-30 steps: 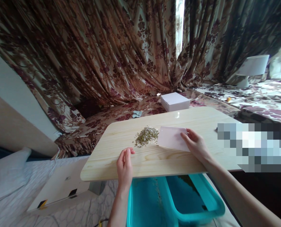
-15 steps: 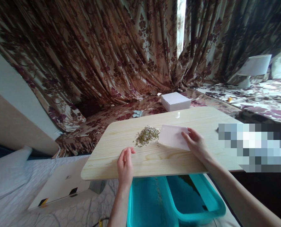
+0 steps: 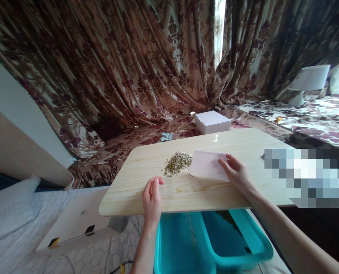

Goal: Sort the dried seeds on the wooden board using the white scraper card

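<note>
A loose heap of small green and pale seeds or grains (image 3: pixel 178 163) lies on the light wood-grain table (image 3: pixel 215 198). My right hand (image 3: pixel 236 169) grips the right edge of a thin, whitish, translucent sheet (image 3: pixel 208 165), thumb on top. The sheet's left edge touches the right side of the heap. Near the table's front edge, to the lower left of the heap, my left hand (image 3: pixel 152 194) rests with fingers loosely bent and nothing in them. Below the table edge stand two turquoise tubs (image 3: pixel 229 262); some green material shows in the right one.
Behind the table sits a white box (image 3: pixel 213 121), with a small light-blue cloth (image 3: pixel 166 136) to its left. A flat white carton (image 3: pixel 75 219) lies at lower left on the quilted bedding. A lamp (image 3: pixel 312 78) stands at far right. A blurred patch covers the right table end.
The view has shifted very slightly. The sheet has edged slightly left against the heap; both hands hold nearly the same places.
</note>
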Tool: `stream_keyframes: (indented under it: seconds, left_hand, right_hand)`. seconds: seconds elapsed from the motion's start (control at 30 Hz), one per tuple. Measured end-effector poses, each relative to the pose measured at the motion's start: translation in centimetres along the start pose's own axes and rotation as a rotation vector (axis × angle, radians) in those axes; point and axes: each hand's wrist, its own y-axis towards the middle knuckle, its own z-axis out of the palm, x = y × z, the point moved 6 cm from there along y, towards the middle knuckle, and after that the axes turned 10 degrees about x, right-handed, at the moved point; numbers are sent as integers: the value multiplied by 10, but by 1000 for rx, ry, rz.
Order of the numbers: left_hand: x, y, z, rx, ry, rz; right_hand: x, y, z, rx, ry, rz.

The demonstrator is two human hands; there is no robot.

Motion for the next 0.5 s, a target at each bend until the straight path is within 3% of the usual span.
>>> stream_keyframes:
  seconds: [0.5]
  left_hand:
    - [-1,0,0,-6,7,19]
  right_hand:
    - [-3,1,1,2,-9,-13]
